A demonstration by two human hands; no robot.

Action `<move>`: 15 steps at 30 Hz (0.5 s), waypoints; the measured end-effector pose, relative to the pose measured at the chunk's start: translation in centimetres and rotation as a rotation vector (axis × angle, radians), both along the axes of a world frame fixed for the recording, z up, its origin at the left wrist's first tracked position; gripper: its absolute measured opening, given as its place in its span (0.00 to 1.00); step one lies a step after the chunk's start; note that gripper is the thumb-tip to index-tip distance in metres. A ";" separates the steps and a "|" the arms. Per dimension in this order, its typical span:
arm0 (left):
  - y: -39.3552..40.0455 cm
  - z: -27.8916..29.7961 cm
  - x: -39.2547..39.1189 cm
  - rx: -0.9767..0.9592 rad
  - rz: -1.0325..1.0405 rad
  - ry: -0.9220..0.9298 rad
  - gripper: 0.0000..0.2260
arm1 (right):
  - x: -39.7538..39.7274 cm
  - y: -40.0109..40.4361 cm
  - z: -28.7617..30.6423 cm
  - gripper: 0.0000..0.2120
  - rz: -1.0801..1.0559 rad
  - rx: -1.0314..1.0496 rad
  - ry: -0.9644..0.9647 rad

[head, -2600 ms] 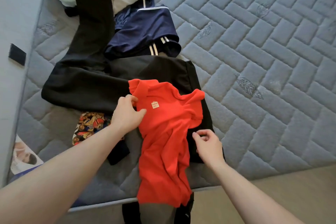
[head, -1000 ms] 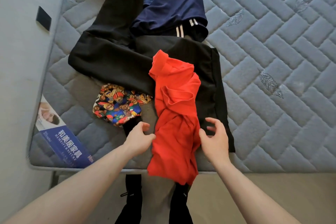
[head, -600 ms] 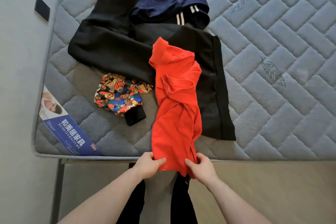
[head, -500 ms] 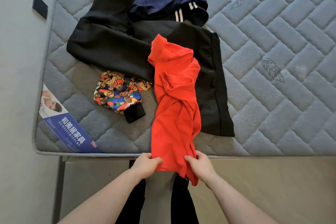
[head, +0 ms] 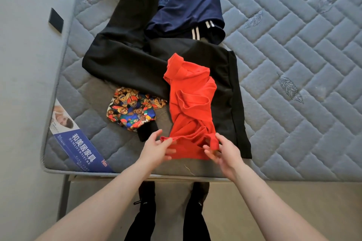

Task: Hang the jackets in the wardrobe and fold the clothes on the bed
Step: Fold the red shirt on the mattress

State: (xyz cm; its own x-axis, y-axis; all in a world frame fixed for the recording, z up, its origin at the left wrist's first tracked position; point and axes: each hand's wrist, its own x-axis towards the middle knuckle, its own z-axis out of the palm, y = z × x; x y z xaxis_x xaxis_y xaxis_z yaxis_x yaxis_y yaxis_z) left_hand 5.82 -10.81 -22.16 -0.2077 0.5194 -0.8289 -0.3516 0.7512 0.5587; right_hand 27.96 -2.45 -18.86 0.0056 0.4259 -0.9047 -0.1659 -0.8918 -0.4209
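The step in hand looks like folding the red shirt (head: 191,103), which lies bunched lengthwise on the black garment (head: 137,64) near the front edge of the mattress (head: 293,45); next the hem likely needs spreading flat so the twist comes out. Both forearms reach in from below, the left hand (head: 156,149) pinching the hem's left corner, the right hand (head: 223,150) pinching its right edge, other fingers loosely spread.
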 end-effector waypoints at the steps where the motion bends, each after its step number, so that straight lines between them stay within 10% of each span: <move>1: 0.8 -0.2 -0.3 0.028 -0.005 0.010 0.33 | -0.3 0.7 -0.1 0.13 -0.028 0.042 -0.009; 7: 0.1 -2.7 -1.2 -0.266 0.038 0.230 0.28 | 0.3 -0.9 -2.3 0.20 0.341 0.294 -0.561; 15: -1.3 -4.4 1.8 -0.312 -0.060 -0.007 0.25 | -0.3 -1.6 -4.4 0.22 0.572 0.223 -0.505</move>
State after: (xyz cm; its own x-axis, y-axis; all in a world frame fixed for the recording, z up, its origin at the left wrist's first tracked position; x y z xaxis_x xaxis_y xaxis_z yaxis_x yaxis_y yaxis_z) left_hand 7.60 -12.11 -26.60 -0.1784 0.2508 -0.9515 -0.3045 0.9054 0.2958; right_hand 27.65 -4.03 -23.28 0.1180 0.6578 -0.7439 0.5507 -0.6667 -0.5022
